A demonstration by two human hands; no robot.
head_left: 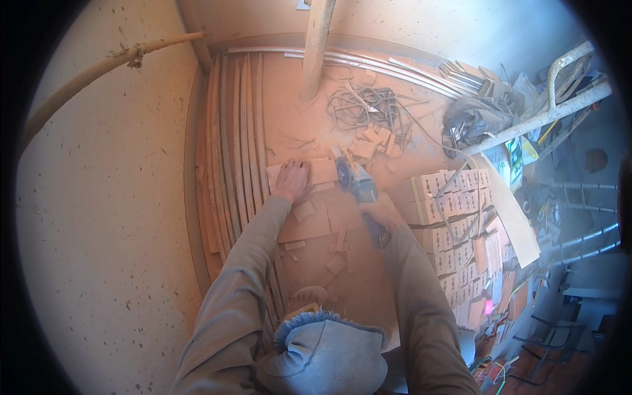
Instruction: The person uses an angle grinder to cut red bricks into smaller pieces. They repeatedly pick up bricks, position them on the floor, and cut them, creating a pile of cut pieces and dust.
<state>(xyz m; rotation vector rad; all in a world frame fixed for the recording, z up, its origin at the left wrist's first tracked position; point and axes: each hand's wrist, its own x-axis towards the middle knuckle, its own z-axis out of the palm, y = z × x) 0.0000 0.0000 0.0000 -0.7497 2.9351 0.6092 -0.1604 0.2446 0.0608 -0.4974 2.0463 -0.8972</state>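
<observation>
My right hand (385,212) is wrapped round the body of an angle grinder (362,187). The grinder's disc is at the right end of a flat, reddish tile strip (322,172); whether it touches is hard to tell through the dust. My left hand (291,179) lies flat on the left part of that strip, fingers spread and pressing down. Beneath the strip is a larger flat tile (309,220), with small offcuts (336,264) scattered nearer to me. Just beyond the grinder sits a heap of broken tile pieces (374,141).
Long wooden strips (240,131) run along the left wall. A tangled cable (368,105) lies at the back near a wooden post (316,52). Stacked tile boxes (454,217) stand to the right, below a metal frame (540,115) and plastic bags (477,122). Orange dust coats the floor.
</observation>
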